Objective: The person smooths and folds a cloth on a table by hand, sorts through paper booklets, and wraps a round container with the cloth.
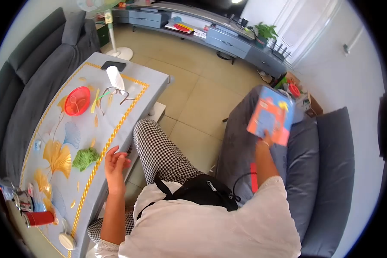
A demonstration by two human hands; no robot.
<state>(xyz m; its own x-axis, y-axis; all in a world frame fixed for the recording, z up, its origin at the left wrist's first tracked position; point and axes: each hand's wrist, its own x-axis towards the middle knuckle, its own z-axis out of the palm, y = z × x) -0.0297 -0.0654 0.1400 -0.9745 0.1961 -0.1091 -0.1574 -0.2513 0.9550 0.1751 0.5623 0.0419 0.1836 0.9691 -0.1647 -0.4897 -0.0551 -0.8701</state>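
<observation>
Booklet, brightly coloured point(266, 111): one, held to the right of the table point(148, 74), above a grey sofa point(241, 142); gripped at its near edge by the fingers of the right hand point(265, 138). Left hand point(116, 167): empty, fingers loosely curled, held at the table's right edge. Crumpled green item point(85, 158): laid on the table, near that edge. Step: booklet apparently being handled; whether lifted or lowered cannot be told. Next move: a steady grip is judged to be called for.

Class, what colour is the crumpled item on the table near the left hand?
The crumpled item is green, best seen in the head view.
</observation>
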